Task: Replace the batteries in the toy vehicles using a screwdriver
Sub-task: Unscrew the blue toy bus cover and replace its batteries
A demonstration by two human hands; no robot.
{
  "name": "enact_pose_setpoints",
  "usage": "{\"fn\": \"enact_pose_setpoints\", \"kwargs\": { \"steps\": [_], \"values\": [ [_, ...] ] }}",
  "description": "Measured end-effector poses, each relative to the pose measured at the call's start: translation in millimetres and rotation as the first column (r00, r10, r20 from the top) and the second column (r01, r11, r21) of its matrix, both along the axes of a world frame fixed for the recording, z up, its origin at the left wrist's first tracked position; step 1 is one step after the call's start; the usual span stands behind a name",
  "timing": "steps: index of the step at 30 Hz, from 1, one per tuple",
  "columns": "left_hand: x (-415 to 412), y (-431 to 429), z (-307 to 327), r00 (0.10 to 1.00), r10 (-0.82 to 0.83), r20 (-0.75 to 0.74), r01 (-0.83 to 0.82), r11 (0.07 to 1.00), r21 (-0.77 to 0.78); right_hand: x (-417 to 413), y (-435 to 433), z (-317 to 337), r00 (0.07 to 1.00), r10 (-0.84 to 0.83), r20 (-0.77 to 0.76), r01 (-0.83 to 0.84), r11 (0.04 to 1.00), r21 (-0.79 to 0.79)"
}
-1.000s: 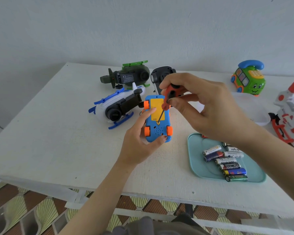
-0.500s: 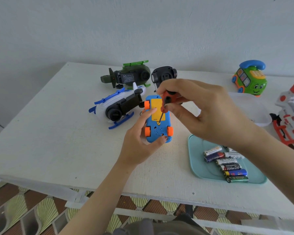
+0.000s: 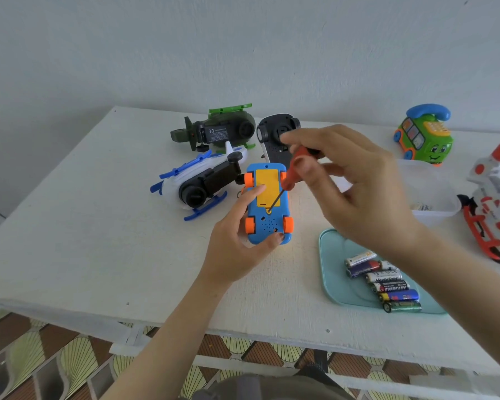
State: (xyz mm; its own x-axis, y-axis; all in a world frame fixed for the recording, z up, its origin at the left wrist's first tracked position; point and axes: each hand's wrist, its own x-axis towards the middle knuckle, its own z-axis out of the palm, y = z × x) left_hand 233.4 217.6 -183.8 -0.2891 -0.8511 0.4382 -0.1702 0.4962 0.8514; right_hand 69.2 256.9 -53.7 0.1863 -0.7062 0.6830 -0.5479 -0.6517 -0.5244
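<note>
Here the blue toy car lies wheels-up near the middle of the bench. The left hand grips it, thumb laid along its left edge and a fingertip hooked over the near end. The right hand pinches the red-handled screwdriver between thumb and fingers, the remaining fingers loosely spread. The tip sits in the screw recess at the near end of the yellow battery cover.

The car looks like light, hollow, stiff plastic with a smooth shell, so it would likely skate or twist under the driver unless braced. The body flanks between the orange wheels seem the best hold (the wheels themselves probably turn). The screw is small, so steady downward pressure in line with it should matter more than force. The thin cover may crack if levered. Replacement batteries lie on the teal tray just to the right. They are denser and apt to roll.
</note>
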Motion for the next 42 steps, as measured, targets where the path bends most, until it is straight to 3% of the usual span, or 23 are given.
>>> {"fn": "enact_pose_setpoints", "kwargs": {
  "steps": [7,13,19,25,27,30,32,38,42],
  "values": [
    [-0.3,-0.7,-0.4,1.0,0.013,0.009,-0.013,1.0,-0.006,1.2,0.1,2.6,0.985,0.106,0.138,-0.12,0.988,0.093],
    [-0.1,-0.7,-2.0,1.0,0.009,-0.001,-0.009,1.0,0.005,2.7,1.6,2.8,0.992,0.015,-0.126,-0.029,0.994,-0.109],
    [-0.6,-0.5,-1.7,1.0,0.021,0.009,-0.021,1.0,0.008,8.1,0.6,7.6,0.992,0.115,-0.046,-0.114,0.993,0.037],
    [-1.0,-0.8,-1.6,1.0,0.002,0.004,-0.002,1.0,-0.003,7.3,-6.4,7.8,0.995,-0.035,-0.097,0.027,0.996,-0.088],
    [-1.2,-0.1,-0.3,1.0,0.001,0.003,-0.001,1.0,-0.003,6.2,-6.3,6.4,0.998,0.041,-0.042,-0.042,0.999,-0.013],
    [-0.9,0.4,0.4,1.0,0.007,0.005,-0.007,1.0,-0.011,6.5,-4.9,10.0,0.962,0.196,0.19,-0.23,0.956,0.18],
    [-1.1,0.9,0.7,1.0,0.008,0.003,-0.008,1.0,-0.014,6.7,-5.1,12.2,0.939,0.211,0.273,-0.266,0.946,0.187],
    [-1.1,0.5,0.6,1.0,0.002,0.002,-0.002,1.0,-0.003,3.5,-8.9,3.3,1.0,-0.017,0.012,0.018,0.998,-0.062],
    [-1.3,1.6,2.3,1.0,0.012,0.008,-0.012,1.0,-0.011,3.7,-7.6,4.7,0.969,0.147,0.197,-0.179,0.971,0.157]
  ]
}}
